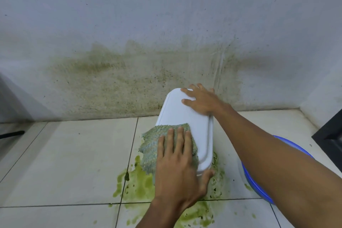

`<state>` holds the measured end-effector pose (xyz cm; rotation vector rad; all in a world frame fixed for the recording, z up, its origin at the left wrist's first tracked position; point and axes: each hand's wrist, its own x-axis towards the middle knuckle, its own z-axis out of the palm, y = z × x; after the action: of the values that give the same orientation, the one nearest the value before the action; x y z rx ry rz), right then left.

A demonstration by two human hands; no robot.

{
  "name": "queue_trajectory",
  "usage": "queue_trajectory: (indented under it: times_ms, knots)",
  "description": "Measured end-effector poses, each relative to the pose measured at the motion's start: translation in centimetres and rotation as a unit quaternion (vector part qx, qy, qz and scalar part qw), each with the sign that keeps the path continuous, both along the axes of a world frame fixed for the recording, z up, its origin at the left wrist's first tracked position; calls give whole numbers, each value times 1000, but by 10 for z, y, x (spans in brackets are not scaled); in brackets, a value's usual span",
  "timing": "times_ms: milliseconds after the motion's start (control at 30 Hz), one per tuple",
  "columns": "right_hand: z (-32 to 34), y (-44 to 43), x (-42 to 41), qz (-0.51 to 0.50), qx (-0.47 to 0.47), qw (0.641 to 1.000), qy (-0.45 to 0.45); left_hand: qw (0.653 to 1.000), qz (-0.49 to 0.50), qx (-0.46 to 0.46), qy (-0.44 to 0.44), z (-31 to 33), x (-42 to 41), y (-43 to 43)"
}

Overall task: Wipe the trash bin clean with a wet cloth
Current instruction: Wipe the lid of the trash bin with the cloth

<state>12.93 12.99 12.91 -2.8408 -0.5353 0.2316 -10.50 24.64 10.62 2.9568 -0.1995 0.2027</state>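
Flat and spread, left hand [177,164] presses cloth [157,146] on bin's [185,116] near end; right hand [200,101], fingers apart, steadies far end over green puddle [137,185].

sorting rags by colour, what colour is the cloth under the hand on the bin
The fuzzy terry cloth is pale grey-green with faint blue flecks; seen best in the head view.

- One head camera only, looking forward and down, wide-angle.
- It is close above the trash bin [185,126] at frame centre.
- The stained wall [129,24] fills the upper half, the tiled floor [74,153] the lower.
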Motion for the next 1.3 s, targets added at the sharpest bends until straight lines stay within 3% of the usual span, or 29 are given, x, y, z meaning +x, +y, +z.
queue_trajectory:
  times_ms: [200, 333, 567, 667, 733, 867, 967, 1100, 1200, 1300]
  knots:
    - [-2, 1, -12, -68, 8, 998, 16, 997, -68, -4, -30, 0, 18, 62]
    - [5, 5, -48, -157, -14, 987, 26, 993, -94, -21, 70, 19, 38, 116]
    - [12, -18, -116, -227, -50, 971, 50, 998, 1, -9, 61, 13, 41, 39]
    - [16, -35, -114, -207, -60, 977, 2, 997, -54, -8, 53, 9, 31, 18]
    - [11, -42, -111, -159, -13, 987, -13, 995, -85, -35, 34, 4, 18, 25]
    - [-12, -49, -118, -117, 83, 990, -3, 996, 14, -84, 9, 5, 18, 62]
    - [-25, -41, -132, -139, 62, 988, -22, 996, 82, -21, 27, 7, 35, 67]
    - [-29, -29, -155, -124, 56, 991, -10, 996, 63, -23, 59, 9, 54, 65]
    - [-29, -34, -169, -64, 50, 996, -26, 997, 49, -10, 51, 7, 52, 74]
    - [-29, -42, -180, 30, 33, 993, -109, 997, 52, -6, 49, 8, 49, 76]
